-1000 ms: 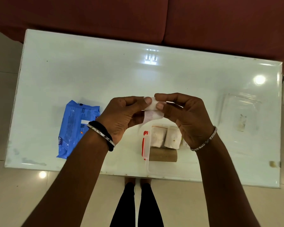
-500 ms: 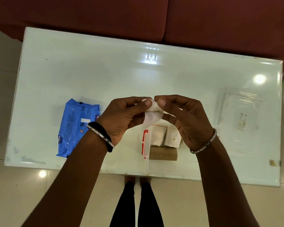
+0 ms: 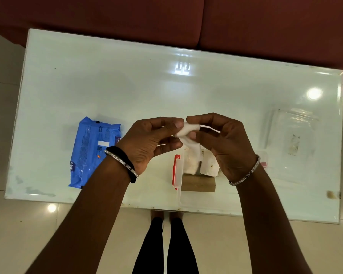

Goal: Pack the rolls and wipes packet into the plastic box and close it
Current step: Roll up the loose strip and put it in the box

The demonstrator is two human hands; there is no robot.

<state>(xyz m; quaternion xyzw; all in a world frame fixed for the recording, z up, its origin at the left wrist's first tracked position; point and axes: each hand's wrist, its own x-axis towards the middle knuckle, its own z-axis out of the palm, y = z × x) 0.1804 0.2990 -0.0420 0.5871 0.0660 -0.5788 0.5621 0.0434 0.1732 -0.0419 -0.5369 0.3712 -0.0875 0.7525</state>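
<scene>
Both hands hold a small white bandage roll (image 3: 188,129) above the table, with a loose tail of it hanging down. My left hand (image 3: 149,141) pinches its left end and my right hand (image 3: 224,143) pinches its right end. Below them stands the clear plastic box (image 3: 179,175) with a red clasp on its left wall. Inside it lie two white rolls (image 3: 191,164) and a brown cardboard tube (image 3: 198,183). The blue wipes packet (image 3: 91,151) lies flat on the table to the left of my left wrist.
The box's clear lid (image 3: 291,141) lies on the right side of the white glass table (image 3: 127,86). A dark red sofa (image 3: 166,16) runs along the far edge. The table's near edge is just below the box, with my legs and tiled floor beyond.
The roll has been turned between my fingers and its loose tail has become shorter. Both hands stay in about the same place above the box.
</scene>
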